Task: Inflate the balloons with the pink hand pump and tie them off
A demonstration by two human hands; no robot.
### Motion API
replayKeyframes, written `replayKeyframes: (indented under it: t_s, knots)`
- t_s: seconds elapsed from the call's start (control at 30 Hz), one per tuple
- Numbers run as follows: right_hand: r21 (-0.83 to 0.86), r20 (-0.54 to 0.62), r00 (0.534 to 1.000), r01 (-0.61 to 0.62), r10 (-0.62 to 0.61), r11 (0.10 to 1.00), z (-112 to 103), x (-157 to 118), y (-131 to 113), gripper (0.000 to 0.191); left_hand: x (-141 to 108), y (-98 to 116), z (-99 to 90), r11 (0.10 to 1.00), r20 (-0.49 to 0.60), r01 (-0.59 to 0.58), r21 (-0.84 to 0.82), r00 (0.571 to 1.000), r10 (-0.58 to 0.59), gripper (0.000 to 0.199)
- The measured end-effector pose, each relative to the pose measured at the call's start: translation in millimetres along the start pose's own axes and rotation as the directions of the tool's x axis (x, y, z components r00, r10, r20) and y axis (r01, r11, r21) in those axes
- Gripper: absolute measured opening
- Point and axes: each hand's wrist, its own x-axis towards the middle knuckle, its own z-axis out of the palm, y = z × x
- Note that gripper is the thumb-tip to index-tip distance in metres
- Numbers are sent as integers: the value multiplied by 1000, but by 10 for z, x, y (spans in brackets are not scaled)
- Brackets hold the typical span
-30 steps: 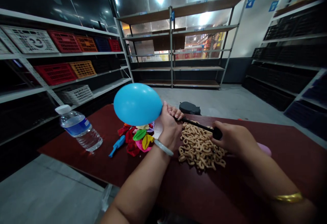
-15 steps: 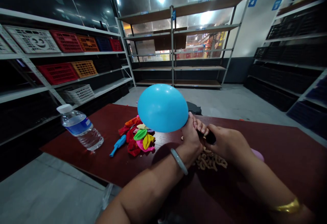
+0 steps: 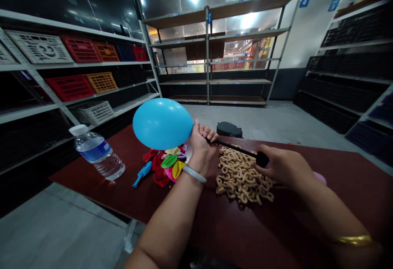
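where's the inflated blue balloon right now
In the head view, the inflated blue balloon is left of centre, against the left hand, with the limp balloons just below it in the picture.

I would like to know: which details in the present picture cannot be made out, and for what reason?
- Head view: the neck of the inflated blue balloon, hidden inside the left hand.
- Head view: the far end of the black rod, covered by the same hand.
- Head view: most of the pink thing, behind the right forearm.
- Head view: the small print on the bottle label, too small.
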Motion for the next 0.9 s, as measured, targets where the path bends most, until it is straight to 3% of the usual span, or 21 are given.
replayKeyframes:
  t_s: [0.17,0.63,0.77,0.9]
  knots:
    - [-61,26,999,-25,26,998,23,-9,-55,29,-56,-98,-16,999,-12,-26,-20,1000,26,52]
    - [23,75,997,-27,25,999,-36,-17,-389,27,-460,-787,8,988,-41,144,54,989,-142,54]
    - [35,83,996,-40,37,999,-48,-11,-438,29,-453,-785,-12,982,-24,172,73,985,-171,54]
    - [63,67,997,-45,41,997,-52,1,-432,33,-349,-626,1,973,4,202,109,979,-203,52]
